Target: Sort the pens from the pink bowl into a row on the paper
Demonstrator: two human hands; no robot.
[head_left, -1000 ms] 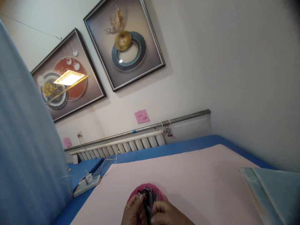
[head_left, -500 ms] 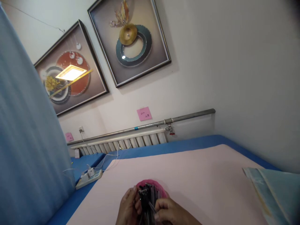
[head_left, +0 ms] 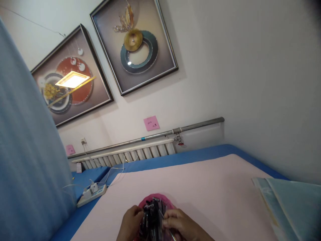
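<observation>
A round pink basket [head_left: 156, 195] sits at the bottom middle of the view. It is filled with several dark, slim objects [head_left: 152, 217], black and shiny grey, too small and crowded to name. My left hand [head_left: 130, 221] is at the basket's left side with its fingers curled in over the dark objects; what its fingertips hold is hidden. My right hand [head_left: 179, 223], over the right side, pinches a thin silvery rod [head_left: 161, 213] between thumb and fingers. The lower parts of both hands and the basket run out of the frame.
A pale pink sheet [head_left: 200, 187] covers the blue bed [head_left: 215, 150]. Folded light-blue cloth [head_left: 293, 201] lies at the right. A power strip [head_left: 92, 195] with plugs and white cables is at the left, beside a blue curtain [head_left: 30, 150]. Radiator [head_left: 140, 152] and pipe [head_left: 160, 134] run along the wall.
My left hand has moved left and down, away from the dark objects' middle. My right hand stays over the basket's right side. The view has shifted slightly.
</observation>
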